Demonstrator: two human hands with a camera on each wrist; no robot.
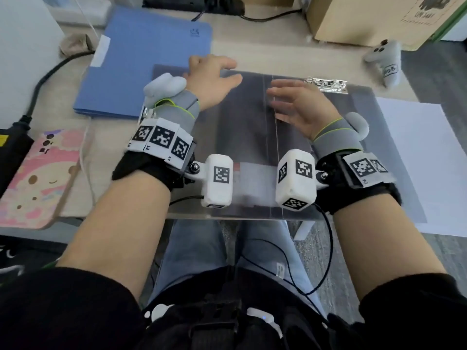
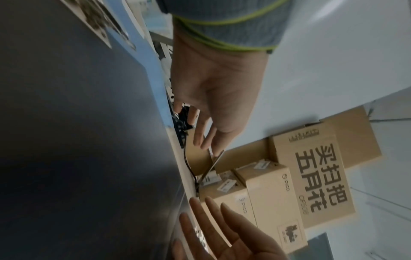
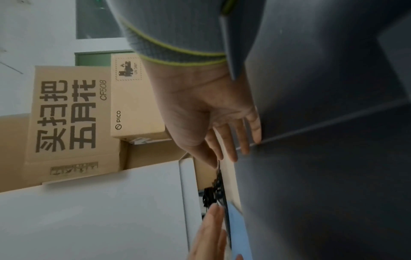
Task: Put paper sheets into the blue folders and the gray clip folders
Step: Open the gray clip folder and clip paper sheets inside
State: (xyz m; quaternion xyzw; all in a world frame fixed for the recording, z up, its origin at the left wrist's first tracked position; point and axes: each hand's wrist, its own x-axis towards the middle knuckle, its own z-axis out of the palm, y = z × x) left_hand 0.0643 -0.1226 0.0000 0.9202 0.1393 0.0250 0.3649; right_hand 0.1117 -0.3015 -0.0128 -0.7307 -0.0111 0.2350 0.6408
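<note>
A gray clip folder (image 1: 242,137) lies flat in the middle of the table, its metal clip (image 1: 326,84) at the far right corner. My left hand (image 1: 214,77) is spread over the folder's far left part, fingers straight. To its right, my right hand (image 1: 295,102) lies open beside the folder's spine line. In the right wrist view the right hand's fingertips (image 3: 255,139) touch the gray folder (image 3: 322,176) at the fold. A closed blue folder (image 1: 151,59) lies at the back left, partly under the gray one. White paper sheets (image 1: 417,160) lie to the right.
A pink patterned pad (image 1: 38,178) sits at the front left beside black cables (image 1: 45,77). A gray plush toy (image 1: 384,59) and a cardboard box (image 1: 374,18) stand at the back right. The gray folder overhangs the table's front edge (image 1: 227,218).
</note>
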